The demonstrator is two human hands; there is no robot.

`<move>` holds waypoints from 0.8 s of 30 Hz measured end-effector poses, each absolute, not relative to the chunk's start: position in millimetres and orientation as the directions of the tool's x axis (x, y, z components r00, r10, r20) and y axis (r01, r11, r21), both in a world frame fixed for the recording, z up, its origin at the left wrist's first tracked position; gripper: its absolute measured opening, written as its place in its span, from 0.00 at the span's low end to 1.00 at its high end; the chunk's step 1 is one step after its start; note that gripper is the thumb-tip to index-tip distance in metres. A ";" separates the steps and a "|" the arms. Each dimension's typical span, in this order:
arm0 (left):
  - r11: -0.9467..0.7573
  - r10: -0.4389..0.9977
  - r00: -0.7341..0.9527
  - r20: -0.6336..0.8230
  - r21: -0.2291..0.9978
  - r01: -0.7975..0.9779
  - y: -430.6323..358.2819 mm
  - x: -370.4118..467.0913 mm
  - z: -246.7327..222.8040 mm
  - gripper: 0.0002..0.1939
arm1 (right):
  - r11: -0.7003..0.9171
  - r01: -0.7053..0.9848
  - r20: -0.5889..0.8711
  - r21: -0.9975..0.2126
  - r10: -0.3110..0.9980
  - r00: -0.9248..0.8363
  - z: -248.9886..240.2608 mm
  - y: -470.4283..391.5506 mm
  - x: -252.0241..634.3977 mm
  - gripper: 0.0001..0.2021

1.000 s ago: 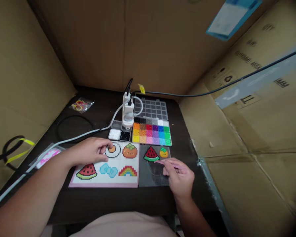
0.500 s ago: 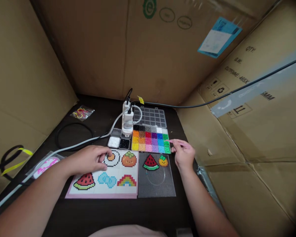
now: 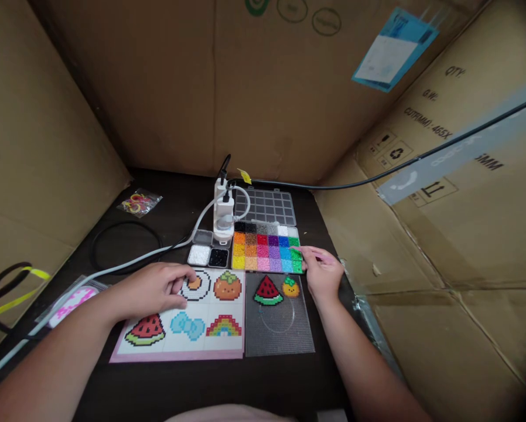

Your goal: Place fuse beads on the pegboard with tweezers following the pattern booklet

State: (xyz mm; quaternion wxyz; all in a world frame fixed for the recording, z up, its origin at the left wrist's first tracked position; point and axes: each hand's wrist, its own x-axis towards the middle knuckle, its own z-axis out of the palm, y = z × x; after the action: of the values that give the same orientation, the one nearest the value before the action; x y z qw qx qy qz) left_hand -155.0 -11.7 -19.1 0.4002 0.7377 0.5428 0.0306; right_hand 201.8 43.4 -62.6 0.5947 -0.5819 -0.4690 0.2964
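In my right hand is a pair of pink tweezers, gripped between thumb and fingers. Their tips reach over the green beads at the right side of the bead box, whose compartments hold beads of many colours. My left hand rests on the pattern sheet, thumb and index finger apart beside the fried-egg picture and nothing between them. Right of the sheet lies a clear pegboard. A bead watermelon slice and a small orange bead fruit sit near its top edge.
A white power strip with plugs stands behind small boxes of white beads and black beads. The box's clear lid lies open behind. Cables cross the left side. Cardboard walls surround the dark table.
The view has shifted slightly. Both hands stay in nearly the same places, and the tweezers remain over the green beads.
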 end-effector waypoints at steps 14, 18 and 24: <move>-0.105 0.827 0.409 -0.386 0.609 0.787 -11.4 -154.9 -18.9 0.16 | 0.136 0.217 0.212 -0.967 0.901 0.379 -58.3 41.0 201.0 0.13; -0.104 0.820 0.413 -0.396 0.607 0.788 -11.6 -154.4 -17.7 0.16 | 0.136 0.196 0.204 -0.971 0.901 0.382 -58.6 41.0 200.9 0.13; -0.104 0.819 0.410 -0.402 0.598 0.794 -11.9 -153.9 -16.2 0.16 | 0.131 0.196 0.200 -0.972 0.900 0.389 -57.9 40.2 201.2 0.13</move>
State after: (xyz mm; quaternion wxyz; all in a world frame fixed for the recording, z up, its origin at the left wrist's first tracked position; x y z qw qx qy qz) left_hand -153.9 -11.9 -16.2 0.3912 0.7428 0.5431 0.0158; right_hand 201.2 40.2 -57.9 0.5902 -0.5881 -0.4658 0.2979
